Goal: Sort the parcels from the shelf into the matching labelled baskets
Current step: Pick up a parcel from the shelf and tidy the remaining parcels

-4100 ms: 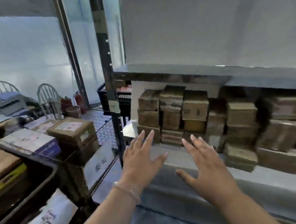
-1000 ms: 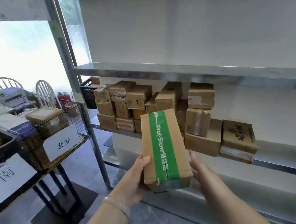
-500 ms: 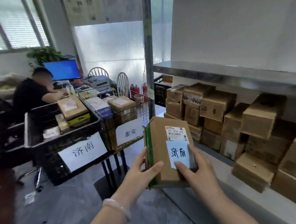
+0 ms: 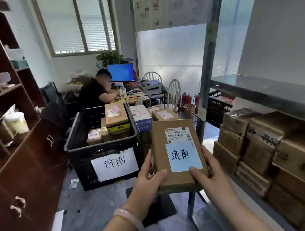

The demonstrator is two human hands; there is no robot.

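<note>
You stand on a grey floor (image 4: pixel 93 206) in an office storeroom, and the black plastic crate (image 4: pixel 81 143) with the white sign reading 济南 is your landmark. Behind it a person in a black top (image 4: pixel 92 94) sits at a desk with a blue monitor (image 4: pixel 120 72), under a blinded window (image 4: pixel 76 23). To the crate's left stands a dark brown wooden cabinet (image 4: pixel 25 160); to its right, touching it, stands a wire basket (image 4: pixel 193 112). Inside the crate lie several brown cardboard parcels (image 4: pixel 114 116), some stacked; the wire basket holds a white-and-blue box (image 4: pixel 141 116) and another brown parcel. Farther right, a grey metal shelf (image 4: pixel 254 83) carries stacked brown cartons (image 4: pixel 258 144). In front of the crate's right corner you hold a flat brown cardboard parcel (image 4: pixel 174 131) with a pale blue label reading 济南. Your left hand (image 4: pixel 149 180) and right hand (image 4: pixel 210 174) grip its lower edges, thumbs on top.
</note>
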